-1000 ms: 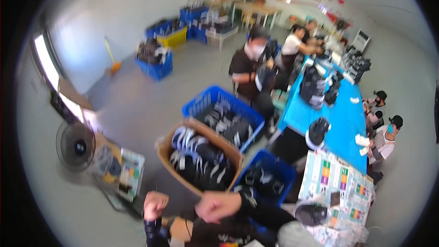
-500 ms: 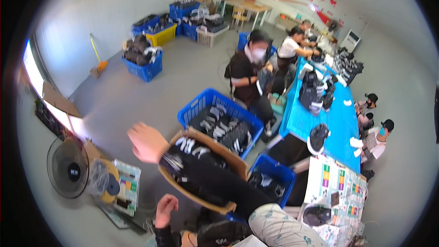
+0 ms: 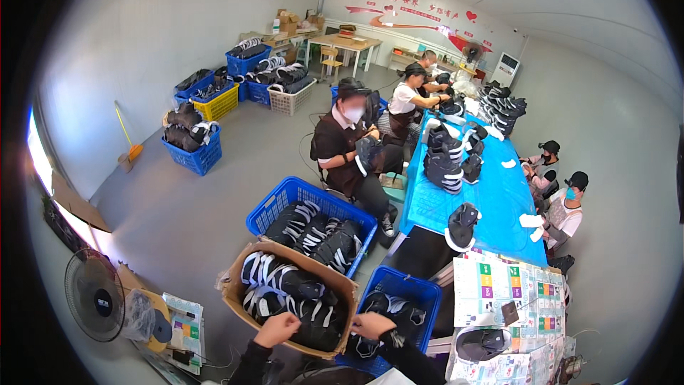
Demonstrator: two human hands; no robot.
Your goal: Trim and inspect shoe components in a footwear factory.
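Observation:
Both hands are low and in front of me, at the near end of an open cardboard box [image 3: 235, 306] of black shoes with white parts [image 3: 288, 278]. My left hand [image 3: 278, 329] is over the box's near left side, its fingers drawn together. At the box's near right corner, next to its rim, is my right hand [image 3: 372, 324], thumb and fingers pinched. Whatever either hand holds, if anything, is too small to make out. Right of the box, partly behind my right hand, a blue basket [image 3: 420, 285] contains more black shoes.
Another blue basket [image 3: 263, 210] of shoes adjoins the box's far side. At right runs a blue-covered table [image 3: 491, 192] with shoes on it and people seated along both sides. A paper-covered table [image 3: 470, 278] holds a dark cap-like item [image 3: 483, 344]. A fan [image 3: 96, 299] stands at left.
My right arm, which reached across the box with the hand out at the left, has drawn back to the right. My left hand is now by the box's near side. The view has shifted.

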